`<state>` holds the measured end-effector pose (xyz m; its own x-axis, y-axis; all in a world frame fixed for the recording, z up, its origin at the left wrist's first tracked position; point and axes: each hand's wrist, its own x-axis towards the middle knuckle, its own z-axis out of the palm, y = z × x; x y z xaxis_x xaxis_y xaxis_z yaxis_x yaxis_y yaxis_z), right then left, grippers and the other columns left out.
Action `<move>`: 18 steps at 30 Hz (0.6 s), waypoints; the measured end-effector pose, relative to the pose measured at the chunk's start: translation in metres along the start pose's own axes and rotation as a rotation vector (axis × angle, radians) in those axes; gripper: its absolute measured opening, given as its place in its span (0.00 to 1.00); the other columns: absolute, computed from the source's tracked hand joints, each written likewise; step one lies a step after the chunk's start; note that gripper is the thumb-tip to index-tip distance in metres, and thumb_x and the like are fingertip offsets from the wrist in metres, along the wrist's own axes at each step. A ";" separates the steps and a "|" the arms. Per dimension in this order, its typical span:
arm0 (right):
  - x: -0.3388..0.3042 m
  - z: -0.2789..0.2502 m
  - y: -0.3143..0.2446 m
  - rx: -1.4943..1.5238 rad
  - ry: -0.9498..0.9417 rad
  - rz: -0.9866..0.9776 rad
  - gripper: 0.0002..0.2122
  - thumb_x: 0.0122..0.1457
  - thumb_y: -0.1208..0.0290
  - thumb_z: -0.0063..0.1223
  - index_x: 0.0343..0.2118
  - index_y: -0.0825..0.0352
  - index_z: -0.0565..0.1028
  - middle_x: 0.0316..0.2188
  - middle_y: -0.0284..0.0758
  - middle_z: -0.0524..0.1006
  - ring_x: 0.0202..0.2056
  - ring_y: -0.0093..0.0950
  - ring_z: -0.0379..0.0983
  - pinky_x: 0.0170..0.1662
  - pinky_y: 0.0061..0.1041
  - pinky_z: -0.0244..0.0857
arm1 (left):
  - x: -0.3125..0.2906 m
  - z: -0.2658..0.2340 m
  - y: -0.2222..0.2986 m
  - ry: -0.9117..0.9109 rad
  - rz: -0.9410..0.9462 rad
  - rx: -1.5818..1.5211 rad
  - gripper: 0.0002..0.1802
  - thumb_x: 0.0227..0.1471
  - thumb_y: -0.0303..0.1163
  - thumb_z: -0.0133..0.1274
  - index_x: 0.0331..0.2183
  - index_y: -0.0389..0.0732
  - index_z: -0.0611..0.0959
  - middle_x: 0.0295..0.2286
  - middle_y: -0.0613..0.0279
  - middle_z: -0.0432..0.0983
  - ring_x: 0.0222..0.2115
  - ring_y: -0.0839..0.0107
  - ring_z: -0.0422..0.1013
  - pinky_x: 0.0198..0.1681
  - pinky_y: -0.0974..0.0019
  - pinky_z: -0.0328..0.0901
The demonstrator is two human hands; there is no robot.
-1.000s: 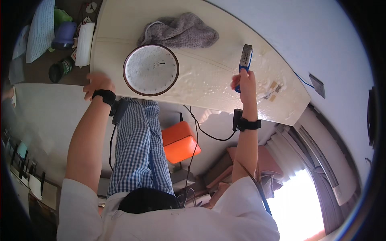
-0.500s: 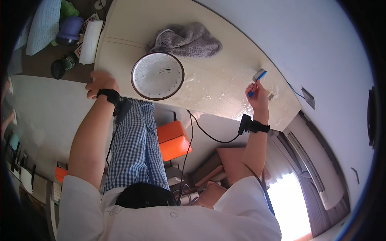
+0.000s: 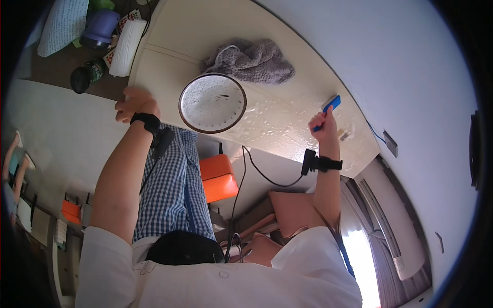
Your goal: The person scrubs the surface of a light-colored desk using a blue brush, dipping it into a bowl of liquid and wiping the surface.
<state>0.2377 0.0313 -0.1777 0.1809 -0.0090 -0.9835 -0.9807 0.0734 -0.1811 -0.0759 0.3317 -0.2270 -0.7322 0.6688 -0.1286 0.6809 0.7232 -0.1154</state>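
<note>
My right hand [image 3: 323, 126] grips the handle of a blue scrub brush [image 3: 333, 104], whose head lies against the wet, sudsy right part of a cream padded surface [image 3: 172, 31]. My left hand [image 3: 136, 105] rests at the near left corner of that surface, fingers bent and apart, holding nothing. Between the hands stands a round bowl [image 3: 212, 102] with a dark brown rim, filled with white foam and a small dark patch. A crumpled grey-purple towel [image 3: 257, 60] lies just behind the bowl.
At the far left are a paper towel roll [image 3: 128, 48], a dark jar [image 3: 87, 75], a purple container [image 3: 99, 28] and a printed sheet [image 3: 64, 26]. An orange stool [image 3: 219, 178] stands below the near edge. A black cable [image 3: 267, 180] runs to my right wrist.
My right hand has turned the brush, so more of its blue back shows. The view has shifted a little; the bowl and towel appear to stay in place.
</note>
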 end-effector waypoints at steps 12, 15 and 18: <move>0.001 -0.016 0.008 -0.624 0.238 -0.296 0.24 0.41 0.40 0.37 0.10 0.60 0.55 0.04 0.26 0.51 0.07 0.21 0.47 0.12 0.21 0.45 | 0.023 0.026 -0.014 -0.072 0.087 0.109 0.26 0.41 0.47 0.36 0.37 0.35 0.64 0.38 0.47 0.53 0.40 0.59 0.56 0.38 0.60 0.58; 0.009 -0.019 -0.009 -0.381 0.237 -0.254 0.25 0.42 0.39 0.35 0.10 0.60 0.55 0.04 0.26 0.50 0.07 0.21 0.47 0.12 0.21 0.45 | 0.002 0.007 0.000 -0.113 -0.106 -0.191 0.26 0.41 0.47 0.36 0.37 0.34 0.64 0.38 0.47 0.53 0.40 0.58 0.56 0.39 0.60 0.57; 0.007 0.000 0.016 -0.363 0.190 -0.096 0.25 0.43 0.40 0.32 0.10 0.60 0.54 0.05 0.26 0.49 0.08 0.21 0.47 0.13 0.21 0.46 | 0.013 0.011 -0.004 -0.061 -0.058 -0.153 0.27 0.41 0.47 0.36 0.37 0.34 0.64 0.39 0.47 0.53 0.40 0.58 0.56 0.39 0.60 0.58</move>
<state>0.2230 0.0324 -0.1879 0.2890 -0.1853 -0.9392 -0.9286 -0.2929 -0.2279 -0.0879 0.3351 -0.2394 -0.7647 0.6170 -0.1858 0.6238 0.7811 0.0268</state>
